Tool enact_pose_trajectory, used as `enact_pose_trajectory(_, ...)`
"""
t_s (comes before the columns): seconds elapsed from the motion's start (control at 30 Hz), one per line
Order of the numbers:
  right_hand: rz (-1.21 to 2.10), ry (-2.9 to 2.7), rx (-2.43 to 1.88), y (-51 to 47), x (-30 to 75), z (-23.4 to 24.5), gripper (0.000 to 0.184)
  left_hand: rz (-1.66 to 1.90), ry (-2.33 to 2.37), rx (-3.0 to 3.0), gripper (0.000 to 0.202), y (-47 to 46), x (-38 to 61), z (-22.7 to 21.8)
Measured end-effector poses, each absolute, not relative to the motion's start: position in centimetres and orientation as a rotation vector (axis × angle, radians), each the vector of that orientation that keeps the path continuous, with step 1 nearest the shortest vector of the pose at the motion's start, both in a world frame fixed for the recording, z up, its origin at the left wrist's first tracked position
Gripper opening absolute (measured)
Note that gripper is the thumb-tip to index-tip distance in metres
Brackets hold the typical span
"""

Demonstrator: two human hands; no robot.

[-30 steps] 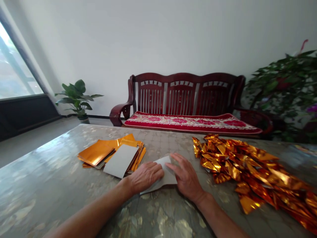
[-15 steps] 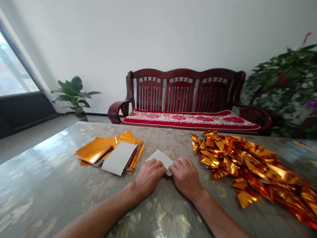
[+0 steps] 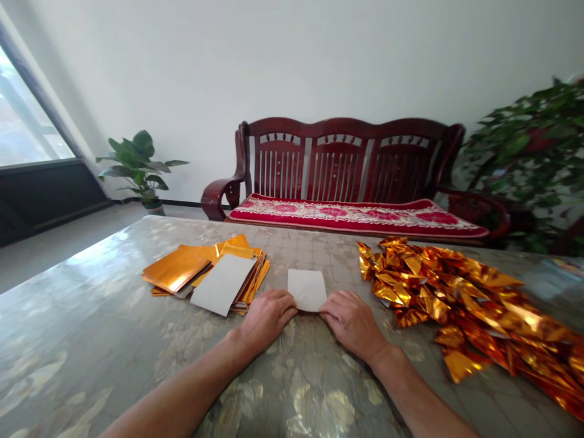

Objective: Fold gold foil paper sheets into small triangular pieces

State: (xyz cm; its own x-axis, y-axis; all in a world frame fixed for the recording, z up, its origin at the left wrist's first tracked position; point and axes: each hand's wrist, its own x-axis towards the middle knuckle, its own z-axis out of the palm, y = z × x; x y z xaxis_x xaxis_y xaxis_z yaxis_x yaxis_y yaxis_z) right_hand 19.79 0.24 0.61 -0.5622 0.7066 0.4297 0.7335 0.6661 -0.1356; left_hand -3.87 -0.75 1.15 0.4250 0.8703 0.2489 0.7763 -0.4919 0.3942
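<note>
A small sheet of paper (image 3: 307, 288), white side up, lies flat on the marbled table (image 3: 114, 340). My left hand (image 3: 266, 317) rests at its near left corner, fingers curled and pinching the edge. At the near right corner my right hand (image 3: 352, 322) does the same, fingers bent onto the edge. A stack of flat gold foil sheets (image 3: 201, 277), the top one white side up, sits to the left. A heap of folded gold foil pieces (image 3: 460, 304) lies to the right.
A dark red wooden bench (image 3: 347, 176) with a red patterned cushion stands behind the table. A potted plant (image 3: 139, 167) stands on the floor at the back left, and leafy plants (image 3: 533, 158) fill the right. A window is at the far left.
The white sheet has gone from skewed and half covered by my hands to lying square. Both hands have drawn back to its near corners.
</note>
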Motion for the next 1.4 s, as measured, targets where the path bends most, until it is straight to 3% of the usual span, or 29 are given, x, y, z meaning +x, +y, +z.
enact_pose_trajectory(0.33,0.110,-2.277,-1.209,0.8,19.9,0.2,0.015,0.648,1.544,2.434,0.026,-0.6,-3.8,1.2)
enact_pose_trajectory(1.4,-0.063,-2.299,-1.531,1.4,19.1,0.6,0.025,0.681,1.753,2.169,0.022,0.4,-3.6,0.9)
